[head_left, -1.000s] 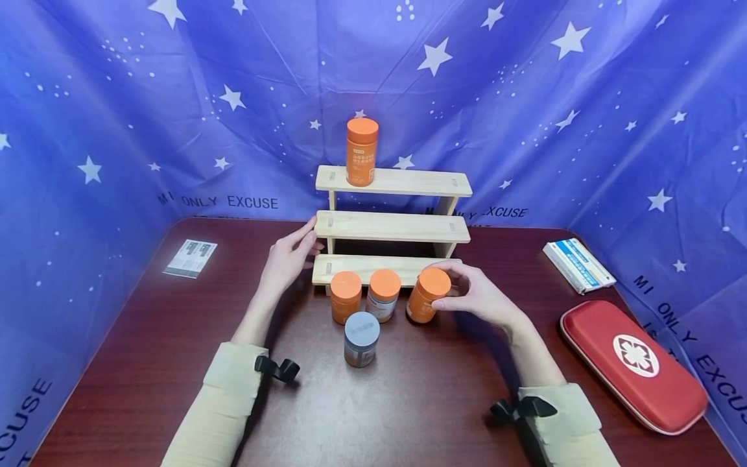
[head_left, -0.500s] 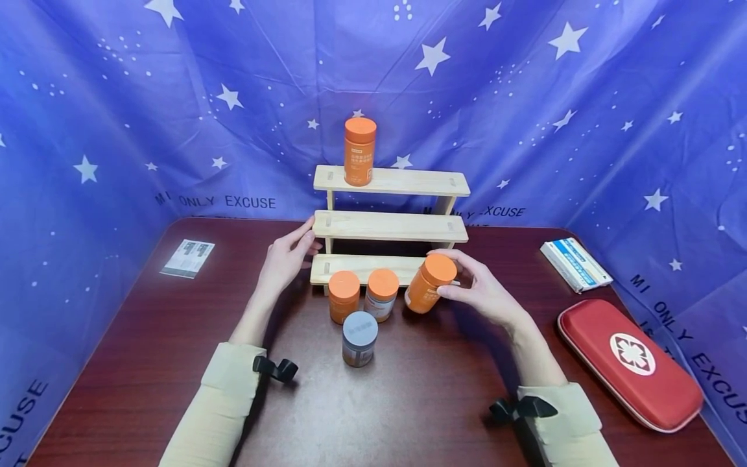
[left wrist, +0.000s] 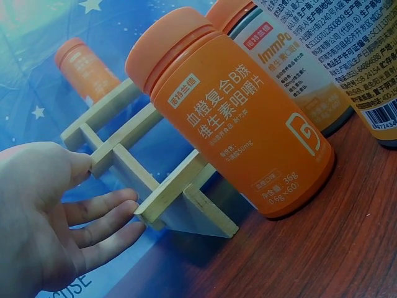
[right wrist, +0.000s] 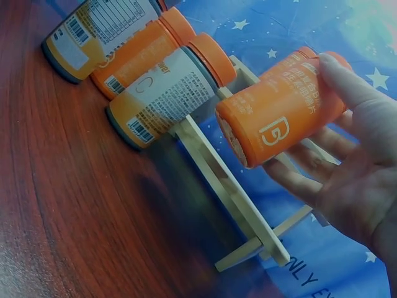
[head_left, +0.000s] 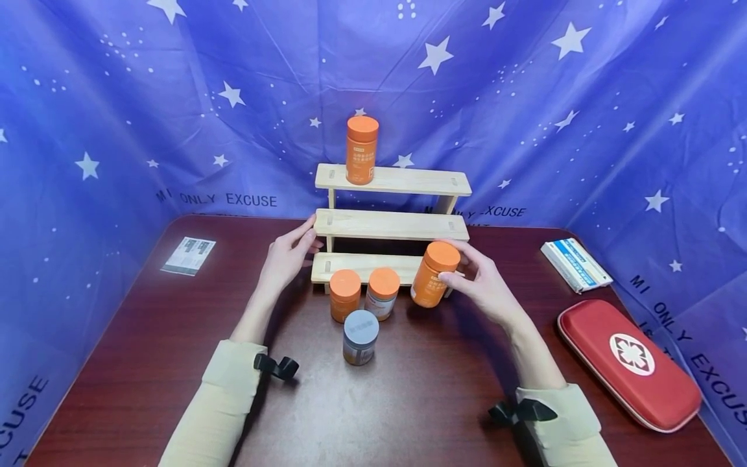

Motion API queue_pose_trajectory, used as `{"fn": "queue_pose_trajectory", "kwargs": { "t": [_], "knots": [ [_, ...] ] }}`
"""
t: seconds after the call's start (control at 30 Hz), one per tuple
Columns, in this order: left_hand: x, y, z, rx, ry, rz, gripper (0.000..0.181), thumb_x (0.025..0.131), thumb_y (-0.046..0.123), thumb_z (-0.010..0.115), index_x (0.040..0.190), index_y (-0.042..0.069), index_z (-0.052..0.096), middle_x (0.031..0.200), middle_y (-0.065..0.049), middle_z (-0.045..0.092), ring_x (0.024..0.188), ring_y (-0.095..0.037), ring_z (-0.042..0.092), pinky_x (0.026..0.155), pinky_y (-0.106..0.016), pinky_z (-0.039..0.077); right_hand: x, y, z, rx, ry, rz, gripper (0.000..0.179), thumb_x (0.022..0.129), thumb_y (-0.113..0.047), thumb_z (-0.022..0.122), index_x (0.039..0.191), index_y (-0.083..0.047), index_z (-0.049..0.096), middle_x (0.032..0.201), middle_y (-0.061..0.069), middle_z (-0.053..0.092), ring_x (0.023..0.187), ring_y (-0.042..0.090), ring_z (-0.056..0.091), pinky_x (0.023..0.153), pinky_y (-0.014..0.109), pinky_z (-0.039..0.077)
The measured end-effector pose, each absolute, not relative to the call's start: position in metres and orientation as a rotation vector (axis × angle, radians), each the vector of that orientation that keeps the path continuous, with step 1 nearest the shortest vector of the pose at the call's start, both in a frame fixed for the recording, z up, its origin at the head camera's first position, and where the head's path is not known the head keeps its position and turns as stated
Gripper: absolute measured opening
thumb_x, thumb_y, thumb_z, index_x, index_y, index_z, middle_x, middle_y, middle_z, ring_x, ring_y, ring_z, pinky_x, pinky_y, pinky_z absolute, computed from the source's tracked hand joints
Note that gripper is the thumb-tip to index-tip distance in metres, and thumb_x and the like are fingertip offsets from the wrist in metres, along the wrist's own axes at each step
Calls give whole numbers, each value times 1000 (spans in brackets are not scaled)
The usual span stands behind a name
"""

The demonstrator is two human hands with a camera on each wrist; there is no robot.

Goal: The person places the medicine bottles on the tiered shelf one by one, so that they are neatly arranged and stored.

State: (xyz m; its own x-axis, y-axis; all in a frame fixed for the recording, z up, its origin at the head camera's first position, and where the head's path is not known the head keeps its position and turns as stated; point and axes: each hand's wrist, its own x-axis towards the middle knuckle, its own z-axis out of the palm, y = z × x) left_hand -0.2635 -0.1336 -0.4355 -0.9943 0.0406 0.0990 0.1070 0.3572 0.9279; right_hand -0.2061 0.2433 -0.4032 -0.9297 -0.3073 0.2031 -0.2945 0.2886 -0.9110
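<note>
A three-tier wooden display rack [head_left: 391, 224] stands at the back of the table. My left hand [head_left: 286, 258] holds its left end, thumb and forefinger at the middle tier and the other fingers loosely extended by the lowest tier [left wrist: 177, 186]. My right hand [head_left: 487, 285] grips an orange pill bottle [head_left: 433, 277], tilted and raised off the table before the right end of the lowest tier. Another orange bottle [head_left: 362, 152] stands on the top tier's left. Before the rack stand an orange bottle [head_left: 345, 297], an orange-capped bottle with a pale label [head_left: 382, 295] and a grey-capped jar [head_left: 360, 337].
A red zipped case [head_left: 633, 363] with a white emblem lies at the right of the table, a white-and-blue box [head_left: 578, 264] behind it. A printed card [head_left: 189, 255] lies at the far left. A starry blue cloth [head_left: 262, 97] surrounds the table.
My right hand has lifted the orange pill bottle from the table, up and slightly right, tilting it. My left hand has stayed at the rack's left end.
</note>
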Motion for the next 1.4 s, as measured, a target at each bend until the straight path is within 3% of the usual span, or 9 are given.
{"fn": "queue_pose_trajectory", "kwargs": {
  "t": [0.23,0.43,0.8,1.4],
  "knots": [
    [-263,-134,-436,-133,-2534,-1760,46,108,43,50,153,37,47,112,-23,76,107,-34,74,87,-47,66,-206,239,-399,-530,2512,-1814,43,94,-7,73,136,-9,61,111,-12,72,102,7,68,88,18,59],
    [-264,-134,-436,-132,-2532,-1757,46,108,44,50,153,37,47,112,-22,76,107,-34,74,87,-47,66,-219,236,-374,-533,2541,-1918,41,94,-7,73,134,-12,64,109,-9,73,97,9,66,83,18,58],
    [-263,-135,-434,-135,-2556,-1732,48,108,46,50,154,36,45,115,-24,75,109,-34,74,88,-46,66,-277,207,-312,-451,2534,-2167,43,90,-19,80,131,-17,66,113,-1,73,103,15,67,82,24,62],
    [-264,-134,-436,-146,-2547,-1750,48,108,44,50,155,36,45,115,-24,75,108,-33,73,88,-47,66,-348,178,-287,-403,2610,-2137,48,88,-28,83,131,-20,66,113,-1,71,107,15,65,91,28,64]
  ]
}}
